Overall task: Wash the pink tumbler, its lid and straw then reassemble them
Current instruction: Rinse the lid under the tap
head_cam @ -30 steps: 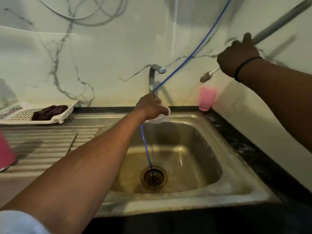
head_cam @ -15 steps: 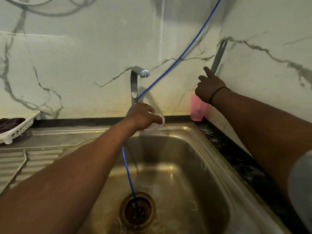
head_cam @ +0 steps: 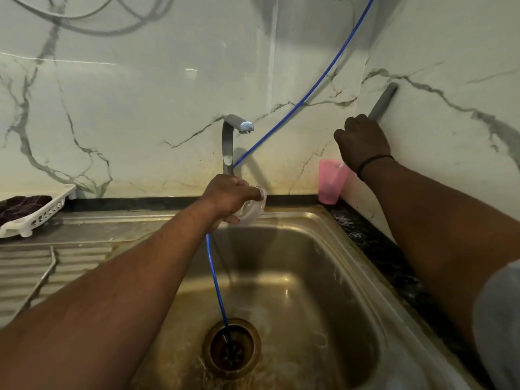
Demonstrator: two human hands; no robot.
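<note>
My left hand (head_cam: 228, 197) grips the clear round lid (head_cam: 253, 212) above the back rim of the sink, just below the tap. My right hand (head_cam: 363, 144) is curled round a grey-handled brush (head_cam: 384, 101) in the back right corner. The handle leans against the wall. The brush's white lower shaft dips into a small pink cup (head_cam: 329, 182) that stands upright on the counter against the wall. The brush head is hidden inside the cup. No tumbler body or straw is in view.
A steel sink (head_cam: 323, 263) with a wet basin and drain (head_cam: 232, 347) lies below. A blue tube (head_cam: 295, 104) runs from the upper right past the tap (head_cam: 235, 136) into the drain. At left are a ribbed drainboard (head_cam: 42, 266) and a white rack (head_cam: 36, 218) holding a dark cloth.
My right hand has brought the brush down from the air and into the pink cup in the corner. My left hand has kept hold of the lid. The view has moved closer to the sink.
</note>
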